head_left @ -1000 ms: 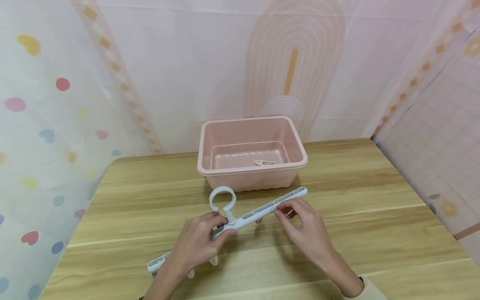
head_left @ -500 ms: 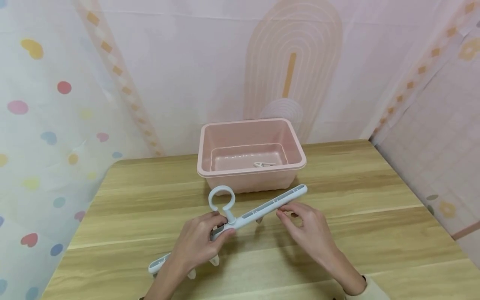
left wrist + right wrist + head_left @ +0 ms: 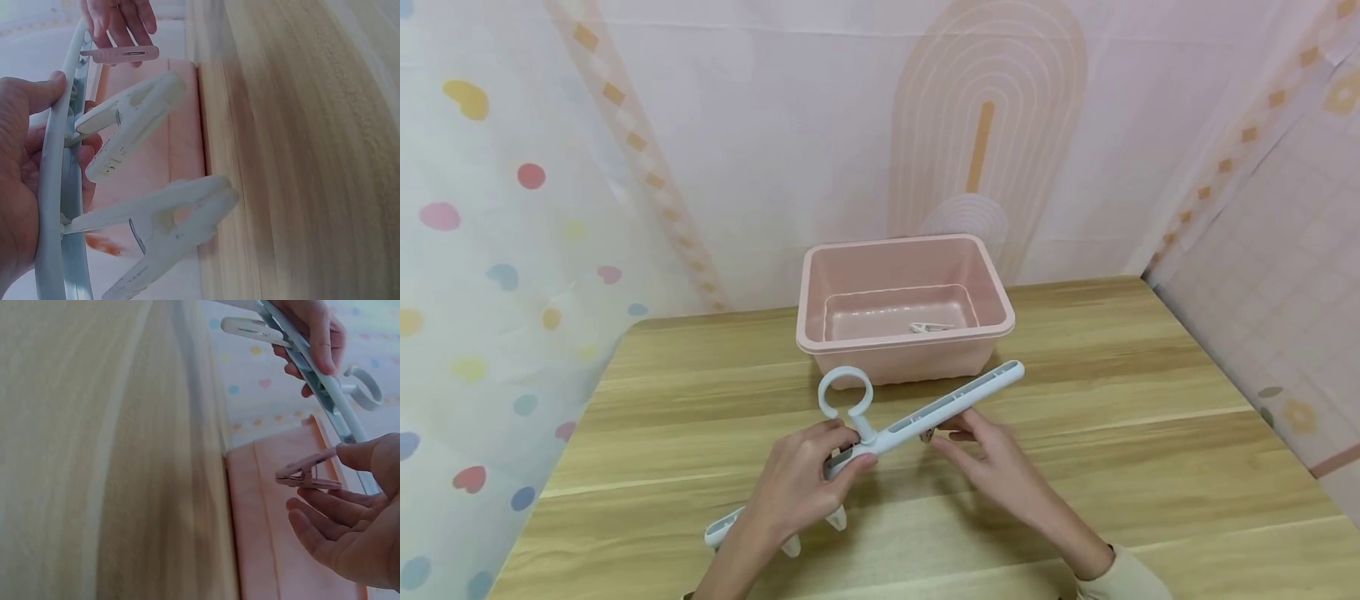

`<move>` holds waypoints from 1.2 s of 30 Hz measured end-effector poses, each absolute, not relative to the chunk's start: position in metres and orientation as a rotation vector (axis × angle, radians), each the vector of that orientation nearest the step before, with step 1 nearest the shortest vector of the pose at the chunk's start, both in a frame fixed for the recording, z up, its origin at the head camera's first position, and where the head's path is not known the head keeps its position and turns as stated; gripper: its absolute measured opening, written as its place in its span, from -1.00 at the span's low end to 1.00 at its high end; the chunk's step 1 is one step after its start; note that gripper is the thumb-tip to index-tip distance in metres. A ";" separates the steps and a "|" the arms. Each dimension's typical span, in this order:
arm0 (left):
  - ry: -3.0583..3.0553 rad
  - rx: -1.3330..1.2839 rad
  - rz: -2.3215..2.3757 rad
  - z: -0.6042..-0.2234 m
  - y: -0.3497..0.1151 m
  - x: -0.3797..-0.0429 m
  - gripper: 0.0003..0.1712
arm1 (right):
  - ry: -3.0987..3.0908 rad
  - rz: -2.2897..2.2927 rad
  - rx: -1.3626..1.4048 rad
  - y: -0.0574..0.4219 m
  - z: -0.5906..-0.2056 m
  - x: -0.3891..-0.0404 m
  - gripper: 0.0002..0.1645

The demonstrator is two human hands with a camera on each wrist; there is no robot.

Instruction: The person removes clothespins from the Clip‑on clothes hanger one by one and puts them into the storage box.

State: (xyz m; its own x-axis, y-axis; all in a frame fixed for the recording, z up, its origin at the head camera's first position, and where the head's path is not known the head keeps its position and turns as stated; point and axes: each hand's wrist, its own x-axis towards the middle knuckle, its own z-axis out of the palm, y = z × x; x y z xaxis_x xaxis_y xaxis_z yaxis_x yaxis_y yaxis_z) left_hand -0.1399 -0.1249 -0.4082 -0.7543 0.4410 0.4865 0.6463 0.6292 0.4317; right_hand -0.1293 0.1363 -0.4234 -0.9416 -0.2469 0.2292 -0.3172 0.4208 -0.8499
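My left hand (image 3: 801, 479) grips a pale blue hanger (image 3: 951, 404) at its middle, beside the round hook (image 3: 846, 383). One arm of the hanger slants up to the right over the table. Beneath that arm a pink clothespin (image 3: 309, 476) hangs, and my right hand (image 3: 992, 462) pinches its handle ends between thumb and fingertips. The left wrist view shows two white clothespins (image 3: 134, 122) attached along the hanger's underside, near my left hand. In the head view the pink clothespin is mostly hidden by the hanger and my fingers.
A pink plastic basin (image 3: 906, 343) stands at the back of the wooden table (image 3: 700, 375), just beyond the hanger. Inside it lies a white clip (image 3: 929, 327). Patterned cloth (image 3: 797, 125) hangs behind the table and along both sides.
My right hand has slid left along the underside of the hanger to the clothespin. The hanger's right end has risen slightly; my left hand keeps its grip.
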 end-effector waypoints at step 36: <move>-2.444 -0.855 -0.836 -0.410 -0.129 -0.137 -0.83 | -2.431 1.099 0.622 0.127 -0.424 -0.130 -0.65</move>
